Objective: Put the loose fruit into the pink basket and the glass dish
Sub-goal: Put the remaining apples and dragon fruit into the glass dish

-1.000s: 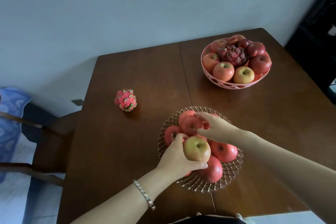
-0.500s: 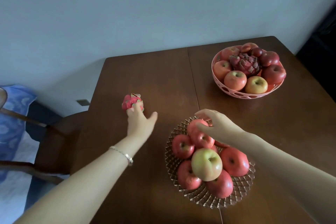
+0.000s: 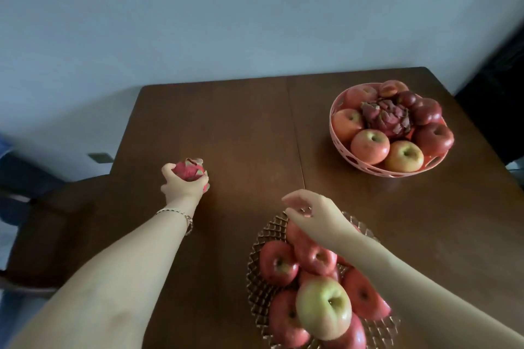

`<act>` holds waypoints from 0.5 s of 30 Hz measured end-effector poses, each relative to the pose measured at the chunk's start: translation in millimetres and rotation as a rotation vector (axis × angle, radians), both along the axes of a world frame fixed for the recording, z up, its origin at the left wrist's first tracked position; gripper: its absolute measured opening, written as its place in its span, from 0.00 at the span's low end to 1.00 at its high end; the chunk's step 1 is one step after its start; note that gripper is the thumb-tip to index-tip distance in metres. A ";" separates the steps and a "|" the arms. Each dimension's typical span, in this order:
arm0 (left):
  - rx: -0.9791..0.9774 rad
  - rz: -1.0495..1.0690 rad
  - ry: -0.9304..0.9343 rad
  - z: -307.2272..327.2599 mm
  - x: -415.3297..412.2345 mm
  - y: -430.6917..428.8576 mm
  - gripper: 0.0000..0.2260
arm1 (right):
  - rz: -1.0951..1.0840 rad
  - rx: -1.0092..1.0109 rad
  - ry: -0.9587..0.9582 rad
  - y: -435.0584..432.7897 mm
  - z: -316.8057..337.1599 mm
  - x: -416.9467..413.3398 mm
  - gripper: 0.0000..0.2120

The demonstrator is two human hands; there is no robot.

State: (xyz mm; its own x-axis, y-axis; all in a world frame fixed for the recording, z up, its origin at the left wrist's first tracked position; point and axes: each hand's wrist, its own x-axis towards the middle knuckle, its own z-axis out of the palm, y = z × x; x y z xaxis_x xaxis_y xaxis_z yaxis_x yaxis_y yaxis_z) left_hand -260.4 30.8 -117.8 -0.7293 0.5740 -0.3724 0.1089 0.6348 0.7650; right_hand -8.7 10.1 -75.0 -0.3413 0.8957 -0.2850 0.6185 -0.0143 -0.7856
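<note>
A small pink dragon fruit (image 3: 190, 169) lies on the left part of the brown table (image 3: 243, 127), and my left hand (image 3: 183, 185) is closed around it. Near the front, the glass dish (image 3: 262, 238) holds a pile of red apples and one large yellow-green apple (image 3: 323, 307). My right hand (image 3: 310, 214) hovers over the dish's far rim, fingers loosely curled and apart, holding nothing. At the back right, the pink basket (image 3: 338, 140) is full of apples and a dark dragon fruit (image 3: 387, 116).
A dark wooden chair (image 3: 56, 224) stands against the table's left edge. A pale wall runs behind the table. Something dark stands at the far right beside the table.
My left hand let go of the yellow-green apple in the dish, reached left and closed on the small dragon fruit. My right hand lifted slightly off the apples.
</note>
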 end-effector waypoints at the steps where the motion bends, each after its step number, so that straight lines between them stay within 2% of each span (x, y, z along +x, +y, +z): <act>1: 0.027 0.034 -0.032 2.9 2.4 -0.7 0.29 | -0.007 -0.004 0.005 0.2 -1.2 -2.1 0.10; 3: 0.074 0.039 -0.103 11.6 11.7 -6.6 0.28 | -0.032 -0.005 0.039 0.6 -0.2 -5.8 0.09; 6: 0.186 -0.149 -0.145 36.4 39.2 -22.3 0.28 | -0.127 -0.028 0.184 2.1 12.7 -9.3 0.09; 7: 0.238 -0.235 -0.149 48.4 51.5 -28.5 0.28 | -0.165 -0.052 0.242 2.9 18.5 -9.7 0.12; 9: 0.323 -0.432 -0.137 79.1 83.5 -46.8 0.29 | -0.234 -0.158 0.381 0.7 30.3 -8.0 0.26; 11: 0.365 -0.612 -0.134 100.1 114.3 -63.7 0.29 | -0.304 -0.291 0.589 -3.3 38.8 -2.6 0.35; 13: 0.360 -0.740 -0.127 110.9 138.9 -78.8 0.30 | -0.365 -0.365 0.756 -11.6 45.7 11.0 0.33; 15: 0.311 -0.857 -0.094 113.7 153.1 -90.5 0.33 | -0.426 -0.376 0.787 -21.2 47.1 30.1 0.31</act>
State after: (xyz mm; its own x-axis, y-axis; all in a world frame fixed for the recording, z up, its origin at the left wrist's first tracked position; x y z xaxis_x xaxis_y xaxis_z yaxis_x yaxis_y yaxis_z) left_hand -107.3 -59.7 -4.0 0.0178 0.9890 -0.1466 0.3765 0.1292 0.9173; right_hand 21.4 -11.1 -27.9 -0.2250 0.8853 -0.4070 -0.1973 -0.4504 -0.8707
